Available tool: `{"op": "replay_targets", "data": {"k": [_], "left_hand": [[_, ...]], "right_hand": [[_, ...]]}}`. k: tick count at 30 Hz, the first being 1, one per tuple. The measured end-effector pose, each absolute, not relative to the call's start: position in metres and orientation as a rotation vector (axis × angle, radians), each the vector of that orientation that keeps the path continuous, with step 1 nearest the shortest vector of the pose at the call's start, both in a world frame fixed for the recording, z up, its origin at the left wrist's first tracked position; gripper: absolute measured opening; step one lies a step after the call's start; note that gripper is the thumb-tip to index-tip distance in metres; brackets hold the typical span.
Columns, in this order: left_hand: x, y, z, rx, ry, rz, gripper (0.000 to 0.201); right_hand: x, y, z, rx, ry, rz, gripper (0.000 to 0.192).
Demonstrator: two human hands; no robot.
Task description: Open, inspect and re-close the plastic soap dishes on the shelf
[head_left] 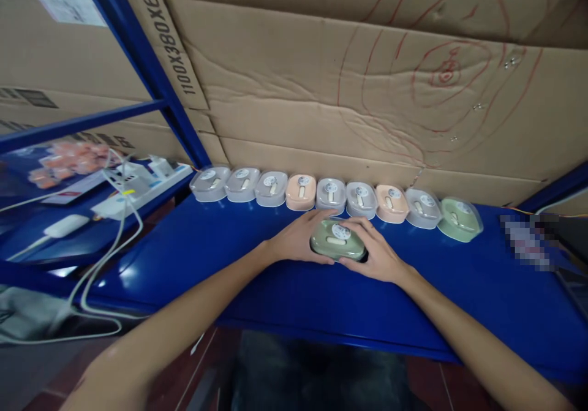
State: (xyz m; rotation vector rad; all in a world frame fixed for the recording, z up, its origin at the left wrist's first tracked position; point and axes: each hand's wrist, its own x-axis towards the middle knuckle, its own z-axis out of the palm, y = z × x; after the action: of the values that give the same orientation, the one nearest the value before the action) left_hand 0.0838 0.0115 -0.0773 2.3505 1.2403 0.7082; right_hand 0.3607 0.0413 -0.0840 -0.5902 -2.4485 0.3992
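A green lidded container (337,248) with a clear top, a round white label and a pale latch is between my two hands near the middle of the blue shelf. My left hand (298,239) is wrapped round its left side, and my right hand (374,252) grips its right side. Whether its base touches the shelf I cannot tell. Just behind it stands a row of similar containers: several grey ones such as the grey container (331,198), two peach ones including the peach container (301,193), and a green container (459,220) at the right end.
The blue shelf (184,264) is backed by a cardboard sheet (275,80) with red drawn loops. At left are a power strip (138,190), white cables, a white charger (67,226) and orange items (68,160) in clear wrap. A blurred item (526,242) lies at right.
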Motion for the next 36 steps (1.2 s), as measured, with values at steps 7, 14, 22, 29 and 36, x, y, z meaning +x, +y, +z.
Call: {"op": "replay_targets", "data": {"k": [7, 14, 22, 29, 36], "left_hand": [[0.077, 0.003, -0.072, 2.321, 1.338, 0.678, 0.132], [0.078, -0.005, -0.075, 2.409, 1.413, 0.611, 0.107], [0.078, -0.002, -0.074, 2.458, 1.401, 0.617, 0.102], [0.080, 0.000, -0.073, 2.485, 1.403, 0.598, 0.103], [0.085, -0.003, -0.073, 2.487, 1.380, 0.595, 0.107]], "right_hand": [[0.408, 0.040, -0.071, -0.806, -2.264, 0.215, 0.066], [0.475, 0.008, -0.089, -1.240, -2.241, -0.043, 0.069], [0.469, 0.012, -0.097, -1.365, -2.285, -0.259, 0.067], [0.472, 0.013, -0.100, -1.374, -2.255, -0.321, 0.060], [0.445, 0.010, -0.077, -1.281, -2.231, -0.293, 0.071]]}}
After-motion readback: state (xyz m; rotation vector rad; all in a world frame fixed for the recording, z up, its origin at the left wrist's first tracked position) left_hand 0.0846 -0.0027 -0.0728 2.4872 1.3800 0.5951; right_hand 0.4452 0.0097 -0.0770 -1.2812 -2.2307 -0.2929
